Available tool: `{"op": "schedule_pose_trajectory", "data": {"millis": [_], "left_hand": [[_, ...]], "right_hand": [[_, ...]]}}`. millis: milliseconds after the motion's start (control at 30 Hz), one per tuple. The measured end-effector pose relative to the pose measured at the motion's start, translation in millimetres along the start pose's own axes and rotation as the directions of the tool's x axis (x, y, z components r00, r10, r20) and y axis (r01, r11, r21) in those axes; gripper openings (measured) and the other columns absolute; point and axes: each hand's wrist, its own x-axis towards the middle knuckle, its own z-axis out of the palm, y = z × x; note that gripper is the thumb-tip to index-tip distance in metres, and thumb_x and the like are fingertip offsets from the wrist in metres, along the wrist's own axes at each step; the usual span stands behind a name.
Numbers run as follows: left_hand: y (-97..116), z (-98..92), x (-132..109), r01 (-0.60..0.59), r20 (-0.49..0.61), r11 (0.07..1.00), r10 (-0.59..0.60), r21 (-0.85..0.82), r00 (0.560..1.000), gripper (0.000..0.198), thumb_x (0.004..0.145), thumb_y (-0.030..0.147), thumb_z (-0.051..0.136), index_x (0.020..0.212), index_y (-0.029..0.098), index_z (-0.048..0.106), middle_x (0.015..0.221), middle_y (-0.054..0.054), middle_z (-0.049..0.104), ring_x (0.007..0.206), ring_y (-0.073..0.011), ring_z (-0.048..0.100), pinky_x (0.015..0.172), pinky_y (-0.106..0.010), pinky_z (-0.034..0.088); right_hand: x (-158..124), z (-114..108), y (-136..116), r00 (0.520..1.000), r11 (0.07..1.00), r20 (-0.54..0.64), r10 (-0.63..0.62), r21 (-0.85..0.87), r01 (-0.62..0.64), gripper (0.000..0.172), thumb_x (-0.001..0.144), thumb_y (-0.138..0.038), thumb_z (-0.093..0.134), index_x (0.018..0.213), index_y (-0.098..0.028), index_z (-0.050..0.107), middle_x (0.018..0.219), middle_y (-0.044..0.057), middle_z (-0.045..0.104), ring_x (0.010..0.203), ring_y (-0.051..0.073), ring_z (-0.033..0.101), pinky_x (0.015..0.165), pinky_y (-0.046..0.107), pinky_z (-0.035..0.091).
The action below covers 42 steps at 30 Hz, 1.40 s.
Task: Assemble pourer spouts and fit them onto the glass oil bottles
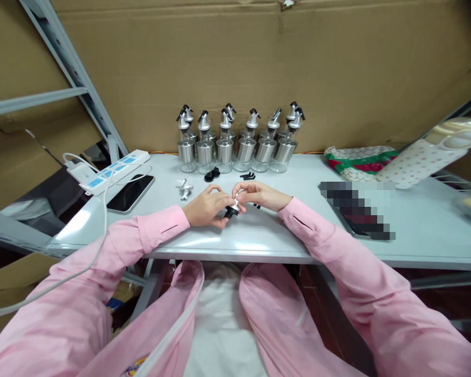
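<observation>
Near the middle of the table's front part, my left hand (209, 207) holds a spout top (231, 211) with a black ribbed base and a pale upper part. The fingers of my right hand (259, 194) pinch its pale upper end. Left of my hands lie several silver-white spout pieces (185, 189). Black round stoppers (212, 174) sit just beyond my left hand, and small black levers (247, 176) lie beyond my right. Several glass bottles with steel sleeves (225, 150), topped with spouts, stand upright in rows at the back.
A phone (131, 193) and a white power strip (115, 172) with a cable lie at the left. At the right are a partly pixelated dark device (355, 212), a colourful cloth (361, 161) and a dotted white object (422, 161). Cardboard (259, 68) stands behind the table (282, 235).
</observation>
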Motion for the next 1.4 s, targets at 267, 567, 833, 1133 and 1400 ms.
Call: {"op": "schedule_pose_trajectory", "data": {"millis": [267, 567, 833, 1133, 1400], "left_hand": [[1.6, -1.3, 1.2, -0.031, -0.049, 0.998, 0.034, 0.059, 0.998, 0.029, 0.074, 0.026, 0.048, 0.102, 0.019, 0.045, 0.088, -0.004, 0.068, 0.077, -0.0164, 0.064, 0.086, -0.040, 0.037], [2.6, -1.0, 0.9, -0.011, -0.073, 0.991, 0.021, 0.133, 0.997, 0.023, 0.075, 0.028, 0.047, 0.096, 0.019, 0.048, 0.085, -0.003, 0.070, 0.072, -0.0153, 0.064, 0.089, -0.042, 0.032], [4.0, -0.2, 1.7, -0.042, -0.136, 0.988, 0.063, 0.148, 0.989, 0.021, 0.075, 0.026, 0.047, 0.095, 0.019, 0.046, 0.083, -0.001, 0.069, 0.068, -0.0142, 0.064, 0.086, -0.041, 0.032], [1.5, -1.2, 1.2, -0.032, -0.077, 0.997, 0.038, 0.077, 0.996, 0.025, 0.073, 0.023, 0.047, 0.098, 0.019, 0.047, 0.085, -0.002, 0.068, 0.075, -0.0161, 0.063, 0.087, -0.041, 0.033], [1.9, -4.6, 1.0, 0.209, -0.091, 0.967, -0.224, -0.149, 0.970, 0.037, 0.074, 0.021, 0.043, 0.110, 0.017, 0.040, 0.090, -0.004, 0.061, 0.076, -0.0163, 0.055, 0.078, -0.033, 0.041]], "right_hand": [[0.3, 0.6, 0.9, 1.000, 1.000, 0.022, 0.006, 0.015, -0.006, 0.024, 0.074, -0.033, 0.066, 0.083, -0.014, 0.055, 0.057, -0.003, 0.063, 0.056, 0.011, 0.060, 0.063, 0.024, 0.045], [-0.2, 1.3, 0.7, 1.000, 0.999, 0.030, 0.004, 0.042, -0.005, 0.028, 0.072, -0.036, 0.069, 0.084, -0.015, 0.055, 0.058, -0.002, 0.065, 0.057, 0.011, 0.062, 0.064, 0.025, 0.047], [0.0, 0.7, 1.0, 0.999, 0.998, 0.054, -0.001, 0.060, -0.003, 0.028, 0.072, -0.035, 0.069, 0.083, -0.014, 0.055, 0.059, -0.002, 0.066, 0.056, 0.012, 0.063, 0.061, 0.024, 0.046], [0.2, 0.6, 3.0, 0.998, 0.998, 0.060, 0.008, 0.061, -0.012, 0.029, 0.072, -0.037, 0.069, 0.084, -0.015, 0.054, 0.060, -0.002, 0.066, 0.058, 0.011, 0.063, 0.065, 0.025, 0.048], [1.0, -0.3, 1.7, 0.995, 0.997, -0.091, -0.051, 0.046, 0.055, 0.026, 0.071, -0.034, 0.069, 0.085, -0.017, 0.056, 0.077, -0.001, 0.058, 0.068, 0.010, 0.056, 0.066, 0.025, 0.047]]}}
